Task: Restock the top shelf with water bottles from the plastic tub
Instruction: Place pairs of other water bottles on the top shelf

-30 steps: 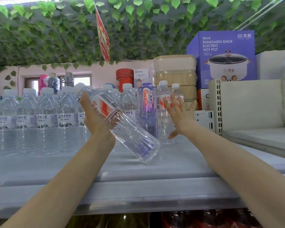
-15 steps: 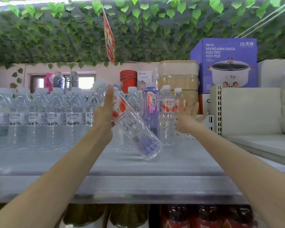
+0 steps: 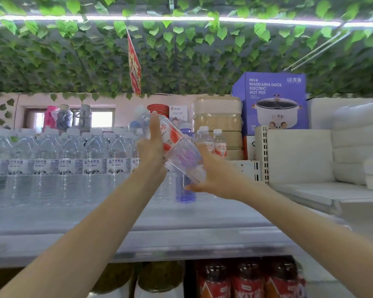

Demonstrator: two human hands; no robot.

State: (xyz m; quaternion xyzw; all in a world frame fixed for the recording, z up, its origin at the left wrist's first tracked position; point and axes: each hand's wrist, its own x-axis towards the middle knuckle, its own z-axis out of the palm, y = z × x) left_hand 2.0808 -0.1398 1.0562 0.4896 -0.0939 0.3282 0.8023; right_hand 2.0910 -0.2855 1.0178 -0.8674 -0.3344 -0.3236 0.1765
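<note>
Clear plastic red-labelled water bottle (image 3: pixel 177 151) tilting, cap up-left; left hand (image 3: pixel 151 147) gripping label, right hand (image 3: pixel 211 175) cupping base, nearer shelf gap.

- The single head-worn camera is looking forward and slightly upward, facing the top shelf (image 3: pixel 159 233) straight on.
- It is sitting close: both forearms are reaching in from the bottom corners toward mid-frame.
- Its wide angle is taking in the leafy ceiling (image 3: pixel 202 50) above and the lower shelf's red-labelled bottles (image 3: pixel 246 280) below.
</note>
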